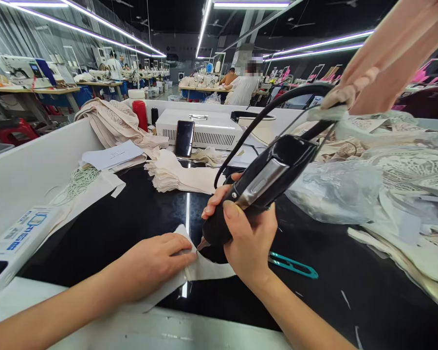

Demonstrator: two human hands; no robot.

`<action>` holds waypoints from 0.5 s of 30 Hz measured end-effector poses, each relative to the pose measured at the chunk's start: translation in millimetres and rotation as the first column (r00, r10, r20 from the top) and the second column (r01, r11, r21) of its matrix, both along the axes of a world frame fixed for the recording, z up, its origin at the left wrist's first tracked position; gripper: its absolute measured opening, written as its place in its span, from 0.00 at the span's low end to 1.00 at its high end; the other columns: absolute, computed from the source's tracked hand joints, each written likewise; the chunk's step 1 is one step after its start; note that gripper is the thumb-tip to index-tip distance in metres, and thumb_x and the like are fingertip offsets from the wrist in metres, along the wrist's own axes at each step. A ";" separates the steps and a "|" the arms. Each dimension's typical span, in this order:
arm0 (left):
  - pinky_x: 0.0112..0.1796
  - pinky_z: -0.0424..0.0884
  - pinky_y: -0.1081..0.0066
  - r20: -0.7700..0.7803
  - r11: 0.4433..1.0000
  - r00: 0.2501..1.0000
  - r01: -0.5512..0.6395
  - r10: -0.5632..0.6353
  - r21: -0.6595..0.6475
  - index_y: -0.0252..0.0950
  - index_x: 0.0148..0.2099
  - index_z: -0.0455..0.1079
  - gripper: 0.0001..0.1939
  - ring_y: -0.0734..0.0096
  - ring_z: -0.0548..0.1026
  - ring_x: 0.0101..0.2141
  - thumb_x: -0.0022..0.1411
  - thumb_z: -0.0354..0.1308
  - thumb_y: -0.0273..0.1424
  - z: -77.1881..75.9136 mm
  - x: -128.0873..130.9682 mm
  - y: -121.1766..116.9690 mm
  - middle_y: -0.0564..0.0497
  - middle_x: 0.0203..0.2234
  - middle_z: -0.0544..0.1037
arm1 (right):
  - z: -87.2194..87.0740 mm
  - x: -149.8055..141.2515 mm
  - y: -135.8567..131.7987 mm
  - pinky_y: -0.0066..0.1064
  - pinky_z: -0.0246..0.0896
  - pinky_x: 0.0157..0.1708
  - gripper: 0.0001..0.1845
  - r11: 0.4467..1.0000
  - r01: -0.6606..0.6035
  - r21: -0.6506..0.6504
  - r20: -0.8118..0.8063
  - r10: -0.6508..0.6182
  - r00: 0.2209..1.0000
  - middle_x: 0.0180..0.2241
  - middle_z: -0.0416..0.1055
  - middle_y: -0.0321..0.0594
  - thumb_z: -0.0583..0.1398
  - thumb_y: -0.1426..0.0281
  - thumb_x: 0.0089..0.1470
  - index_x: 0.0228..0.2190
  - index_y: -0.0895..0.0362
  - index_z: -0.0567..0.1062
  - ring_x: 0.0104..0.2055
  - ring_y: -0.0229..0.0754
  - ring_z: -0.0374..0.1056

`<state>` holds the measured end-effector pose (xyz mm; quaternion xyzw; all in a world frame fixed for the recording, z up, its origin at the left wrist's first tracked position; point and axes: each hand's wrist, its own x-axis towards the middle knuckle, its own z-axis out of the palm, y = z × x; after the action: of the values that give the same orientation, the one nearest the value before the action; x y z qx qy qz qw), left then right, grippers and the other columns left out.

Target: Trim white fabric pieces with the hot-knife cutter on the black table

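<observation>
My right hand (250, 238) is wrapped round a black corded hand-held power tool (277, 165) with a silver side plate. Its narrow tip points down and left, at the edge of a white fabric piece (211, 270) on the glossy black tabletop (105, 243). My left hand (156, 260) has its fingers and thumb closed on that same fabric, just left of the tip; its folded part under the fingers is partly hidden. Beside my right wrist lies a pair of teal thread snips (295, 266), its blades hidden behind the hand.
Behind the hands are a stack of cut fabric pieces (182, 175), a phone (184, 138) and a white vented box (200, 127). Plastic bags (336, 189) and lace (416, 175) crowd the right. Elastic cord (81, 182) lies left. The tool's cable (270, 109) arches overhead.
</observation>
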<state>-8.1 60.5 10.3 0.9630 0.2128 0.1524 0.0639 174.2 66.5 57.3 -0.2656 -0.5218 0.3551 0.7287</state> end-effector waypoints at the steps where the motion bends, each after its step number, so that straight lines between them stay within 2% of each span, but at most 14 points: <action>1: 0.48 0.75 0.66 -0.001 1.000 1.000 0.003 -0.003 -0.003 0.34 0.55 0.67 0.15 0.63 0.73 0.48 0.70 0.48 0.21 0.7 -0.3 0.1 0.44 0.49 0.74 | 1.7 1.9 -1.5 0.31 0.69 0.28 0.12 1.000 0.003 -0.002 -0.003 -0.003 1.000 0.30 0.71 0.30 0.65 0.68 0.56 0.39 0.52 0.67 0.27 0.36 0.69; 6: 0.53 0.73 0.64 0.069 1.000 0.997 0.022 -0.022 -0.003 0.33 0.53 0.69 0.13 0.63 0.73 0.50 0.71 0.48 0.21 5.6 4.5 -1.4 0.43 0.48 0.75 | 9.2 17.2 -15.8 0.31 0.67 0.27 0.18 0.999 0.038 -0.020 -0.022 -0.038 0.999 0.30 0.71 0.31 0.67 0.64 0.54 0.44 0.52 0.68 0.26 0.36 0.68; 15: 0.45 0.75 0.68 0.055 0.996 0.998 0.017 -0.012 -0.083 0.36 0.52 0.68 0.12 0.66 0.74 0.43 0.71 0.48 0.21 5.5 25.8 -14.5 0.46 0.41 0.75 | 1.0 32.7 -32.1 0.29 0.69 0.26 0.20 0.996 0.075 -0.043 -0.002 -0.075 0.997 0.31 0.71 0.32 0.68 0.64 0.54 0.46 0.50 0.69 0.27 0.36 0.69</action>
<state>17.7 46.0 15.9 0.9565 0.2102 0.1690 0.1110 206.8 34.4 58.2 -0.2999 -0.5026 0.3390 0.7365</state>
